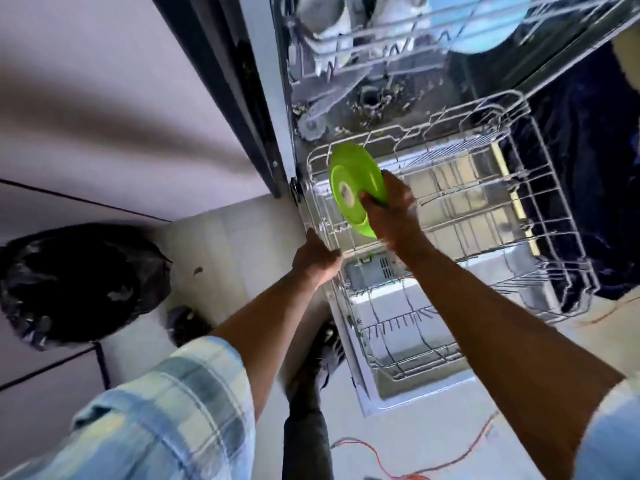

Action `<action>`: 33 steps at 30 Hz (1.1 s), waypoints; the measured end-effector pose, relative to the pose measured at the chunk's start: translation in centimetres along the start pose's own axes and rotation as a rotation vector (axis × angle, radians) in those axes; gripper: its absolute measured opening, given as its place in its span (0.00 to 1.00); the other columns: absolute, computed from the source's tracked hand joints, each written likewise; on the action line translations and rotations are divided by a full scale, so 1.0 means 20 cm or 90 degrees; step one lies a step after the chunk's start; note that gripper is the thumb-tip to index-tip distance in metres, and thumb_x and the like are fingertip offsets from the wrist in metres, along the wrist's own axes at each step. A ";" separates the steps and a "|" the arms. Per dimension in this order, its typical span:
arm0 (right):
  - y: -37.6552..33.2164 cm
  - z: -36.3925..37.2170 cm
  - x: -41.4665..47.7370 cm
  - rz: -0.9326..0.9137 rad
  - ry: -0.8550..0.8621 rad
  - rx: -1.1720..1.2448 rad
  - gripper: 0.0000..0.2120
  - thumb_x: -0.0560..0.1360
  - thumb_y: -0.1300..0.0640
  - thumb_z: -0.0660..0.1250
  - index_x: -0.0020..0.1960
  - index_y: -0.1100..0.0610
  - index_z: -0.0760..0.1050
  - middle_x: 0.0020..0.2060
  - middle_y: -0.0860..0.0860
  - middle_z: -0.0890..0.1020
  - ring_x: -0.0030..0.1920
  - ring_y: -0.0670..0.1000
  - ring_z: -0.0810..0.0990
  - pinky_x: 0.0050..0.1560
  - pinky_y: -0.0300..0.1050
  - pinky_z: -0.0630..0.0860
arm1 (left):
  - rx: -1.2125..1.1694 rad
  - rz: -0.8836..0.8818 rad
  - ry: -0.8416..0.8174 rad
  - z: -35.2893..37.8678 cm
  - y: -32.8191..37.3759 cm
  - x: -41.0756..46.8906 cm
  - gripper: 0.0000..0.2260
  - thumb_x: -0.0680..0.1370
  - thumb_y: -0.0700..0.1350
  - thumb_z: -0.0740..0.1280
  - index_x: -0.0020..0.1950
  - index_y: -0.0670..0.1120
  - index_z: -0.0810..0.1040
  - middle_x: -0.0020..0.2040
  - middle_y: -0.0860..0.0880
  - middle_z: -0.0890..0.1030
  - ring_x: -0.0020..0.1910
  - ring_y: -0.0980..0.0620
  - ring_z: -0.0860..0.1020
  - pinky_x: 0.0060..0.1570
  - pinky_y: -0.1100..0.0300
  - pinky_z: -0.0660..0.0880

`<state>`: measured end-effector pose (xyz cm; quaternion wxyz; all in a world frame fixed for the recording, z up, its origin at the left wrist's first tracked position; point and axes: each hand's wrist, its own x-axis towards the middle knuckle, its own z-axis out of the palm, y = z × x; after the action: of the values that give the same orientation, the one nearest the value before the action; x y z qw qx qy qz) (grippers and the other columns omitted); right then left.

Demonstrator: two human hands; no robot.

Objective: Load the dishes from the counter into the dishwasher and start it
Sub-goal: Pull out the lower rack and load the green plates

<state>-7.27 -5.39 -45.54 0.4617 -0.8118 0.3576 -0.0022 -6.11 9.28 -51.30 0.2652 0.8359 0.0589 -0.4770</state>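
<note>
- Holding the plate (353,188) on edge, the right hand (391,213) is clamped on its lower right rim, thumb across the face.
- The plate stands nearly upright over the far-left corner of the pulled-out lower rack (540,216), its bottom edge down among the wires; whether it is seated in a slot cannot be told.
- The left hand (317,259) is closed on the rack's left rail, just below and left of the plate, probably steadying it.
- The key relation: the plate's face looks left, toward the left rail, so its edge must drop straight down between 2 tines.
- The right hand is the nearer; it alone carries the dish.
- The upper rack (363,39) already holds pale cups and a blue bowl (485,22).
</note>
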 end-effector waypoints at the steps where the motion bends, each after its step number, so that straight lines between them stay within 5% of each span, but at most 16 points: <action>1: 0.03 0.03 0.04 -0.010 -0.005 -0.023 0.21 0.74 0.54 0.71 0.63 0.64 0.79 0.50 0.59 0.83 0.48 0.54 0.79 0.45 0.35 0.73 | -0.003 -0.001 0.008 0.03 -0.01 0.04 0.34 0.81 0.51 0.67 0.82 0.46 0.55 0.72 0.37 0.75 0.67 0.36 0.78 0.65 0.48 0.78; 5: 0.10 0.15 0.07 -0.023 -0.015 -0.086 0.21 0.75 0.49 0.68 0.64 0.58 0.79 0.55 0.61 0.84 0.54 0.64 0.82 0.54 0.55 0.79 | -0.093 0.026 0.020 0.11 -0.06 0.14 0.34 0.78 0.39 0.70 0.81 0.47 0.60 0.65 0.35 0.79 0.58 0.35 0.82 0.56 0.44 0.82; 10: 0.18 0.24 0.08 -0.016 -0.002 -0.146 0.20 0.79 0.55 0.68 0.70 0.57 0.75 0.60 0.60 0.82 0.58 0.63 0.80 0.55 0.51 0.75 | -0.171 0.023 -0.005 0.14 -0.03 0.17 0.44 0.71 0.28 0.72 0.78 0.60 0.61 0.63 0.36 0.81 0.49 0.35 0.85 0.44 0.43 0.86; 15: 0.17 0.28 0.13 0.005 -0.066 -0.235 0.27 0.83 0.51 0.60 0.80 0.55 0.59 0.65 0.64 0.77 0.60 0.66 0.78 0.59 0.58 0.77 | -0.210 0.039 -0.014 0.16 -0.07 0.21 0.40 0.74 0.31 0.70 0.71 0.67 0.59 0.61 0.43 0.83 0.47 0.36 0.86 0.43 0.43 0.86; 19: 0.13 0.22 0.11 0.035 -0.092 -0.181 0.25 0.82 0.51 0.62 0.77 0.55 0.62 0.63 0.62 0.79 0.61 0.65 0.79 0.58 0.55 0.77 | -0.129 0.083 -0.013 0.11 -0.06 0.13 0.33 0.81 0.44 0.69 0.81 0.58 0.55 0.69 0.42 0.80 0.56 0.41 0.84 0.60 0.55 0.79; 21: 0.10 0.18 0.06 0.031 -0.062 -0.139 0.30 0.79 0.45 0.63 0.77 0.55 0.61 0.67 0.60 0.76 0.64 0.63 0.77 0.62 0.55 0.75 | -0.057 0.119 0.014 0.04 -0.06 0.03 0.32 0.84 0.53 0.64 0.84 0.52 0.51 0.75 0.43 0.75 0.63 0.43 0.80 0.59 0.58 0.74; 24: 0.01 0.11 -0.13 -0.057 0.039 -0.122 0.32 0.79 0.46 0.62 0.78 0.59 0.60 0.70 0.60 0.71 0.70 0.62 0.72 0.68 0.62 0.72 | -0.027 0.234 0.099 -0.15 -0.08 -0.18 0.33 0.84 0.57 0.62 0.84 0.48 0.52 0.81 0.45 0.65 0.77 0.45 0.68 0.75 0.56 0.66; 27: -0.17 0.07 -0.37 -0.114 0.059 -0.087 0.28 0.79 0.48 0.61 0.76 0.56 0.63 0.69 0.57 0.73 0.68 0.61 0.73 0.63 0.65 0.74 | 0.004 0.362 0.216 -0.42 -0.14 -0.42 0.31 0.84 0.56 0.63 0.83 0.45 0.57 0.80 0.44 0.67 0.76 0.48 0.69 0.74 0.62 0.62; 33: -0.81 0.07 -0.79 -0.214 -0.018 0.018 0.19 0.78 0.58 0.64 0.68 0.47 0.72 0.62 0.48 0.76 0.62 0.50 0.77 0.62 0.51 0.76 | 0.048 0.487 0.471 -1.15 -0.27 -0.97 0.24 0.84 0.51 0.63 0.78 0.44 0.68 0.77 0.46 0.69 0.77 0.45 0.68 0.75 0.43 0.67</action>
<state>-9.22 9.93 -29.08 0.4710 -0.8536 0.2101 -0.0732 -0.76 28.36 -28.07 0.3517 0.9189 -0.1775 -0.0212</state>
